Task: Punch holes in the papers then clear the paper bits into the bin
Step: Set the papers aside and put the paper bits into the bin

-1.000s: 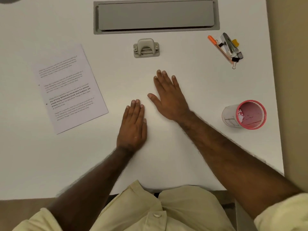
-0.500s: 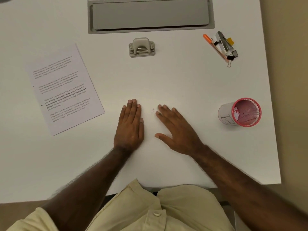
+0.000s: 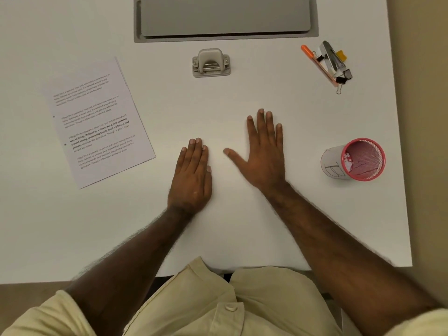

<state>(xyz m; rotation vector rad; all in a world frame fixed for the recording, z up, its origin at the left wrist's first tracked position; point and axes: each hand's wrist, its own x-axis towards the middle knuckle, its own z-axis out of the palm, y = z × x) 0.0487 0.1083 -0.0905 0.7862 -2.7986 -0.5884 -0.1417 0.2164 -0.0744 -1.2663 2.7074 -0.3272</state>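
My left hand (image 3: 192,175) lies flat, palm down, on the white table (image 3: 242,226) near its middle. My right hand (image 3: 265,151) lies flat beside it with fingers spread and holds nothing. A grey hole punch (image 3: 211,63) stands farther back, apart from both hands. Printed papers (image 3: 99,122) with punched holes along their left edge lie at the left. A pink mesh bin (image 3: 356,160) with white paper bits inside stands at the right. No loose paper bits show on the table.
A grey cable-tray lid (image 3: 225,16) is set into the back of the table. An orange pen, a stapler and binder clips (image 3: 329,64) lie at the back right. The table's right edge runs just beyond the bin.
My right hand drew back toward me over the table, then slid forward and right again. My left hand stayed flat in place.
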